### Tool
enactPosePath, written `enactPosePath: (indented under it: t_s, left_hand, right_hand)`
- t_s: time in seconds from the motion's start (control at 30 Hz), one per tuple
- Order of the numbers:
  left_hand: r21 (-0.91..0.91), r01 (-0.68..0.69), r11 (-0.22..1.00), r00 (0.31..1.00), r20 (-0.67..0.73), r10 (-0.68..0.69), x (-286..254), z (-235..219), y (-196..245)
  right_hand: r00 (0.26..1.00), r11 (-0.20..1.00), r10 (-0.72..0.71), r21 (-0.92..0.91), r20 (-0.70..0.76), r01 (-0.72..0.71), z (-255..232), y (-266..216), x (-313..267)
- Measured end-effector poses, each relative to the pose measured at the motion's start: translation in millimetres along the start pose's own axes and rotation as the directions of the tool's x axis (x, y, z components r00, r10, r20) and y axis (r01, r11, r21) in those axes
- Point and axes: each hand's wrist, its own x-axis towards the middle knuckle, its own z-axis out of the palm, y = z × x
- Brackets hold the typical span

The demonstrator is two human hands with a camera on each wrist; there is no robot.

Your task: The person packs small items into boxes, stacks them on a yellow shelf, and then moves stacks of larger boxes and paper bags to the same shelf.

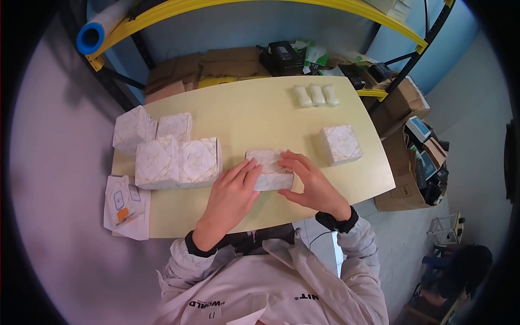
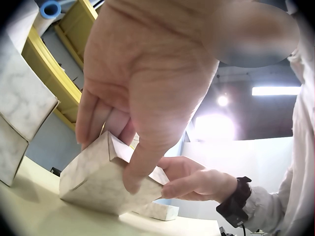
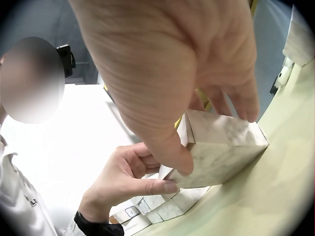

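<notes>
A white marbled box with gold lines (image 1: pixel 273 181) stands on the table in front of the person. The left hand (image 1: pixel 231 196) grips its left side, fingers over the top and thumb on the near face. At its right end the right hand (image 1: pixel 314 187) holds it, thumb low and fingers over the top edge. In the left wrist view the box (image 2: pixel 103 182) has a raised edge near the left thumb. The right wrist view shows the box (image 3: pixel 224 157) between the right thumb and fingers.
Several similar boxes (image 1: pixel 157 162) stand at the left, beside a wrapped packet on paper (image 1: pixel 125 208). One more box (image 1: pixel 341 145) stands at the right. White bundles (image 1: pixel 317 95) lie at the back. A yellow shelf beam (image 1: pixel 303 4) crosses above.
</notes>
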Motion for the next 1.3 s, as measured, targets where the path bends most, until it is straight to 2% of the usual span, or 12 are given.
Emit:
enactPosePath:
  t_s: [0.33,0.8,0.97,1.2,1.3]
  left_hand:
    - [-0.004,-0.007,1.0,0.999,0.052,0.007,-2,-6,0]
    - [0.051,-0.098,0.994,0.985,0.145,0.09,-1,-20,2]
    - [0.02,-0.119,0.993,0.982,0.15,0.115,2,-21,0]
    - [0.022,-0.131,0.991,0.985,0.118,0.127,5,-27,-1]
    - [0.006,-0.12,0.993,0.988,0.101,0.119,7,-30,-1]
  right_hand:
    - [1.0,0.999,-0.005,-0.035,0.021,0.005,-2,1,0]
    - [0.997,0.998,0.011,-0.069,0.081,-0.005,-6,-2,-3]
    - [0.998,0.993,-0.059,-0.101,0.024,0.062,0,1,-4]
    - [0.996,0.988,-0.087,-0.129,-0.019,0.084,0,0,-1]
    - [0.996,0.985,-0.062,-0.163,-0.068,0.05,-1,0,0]
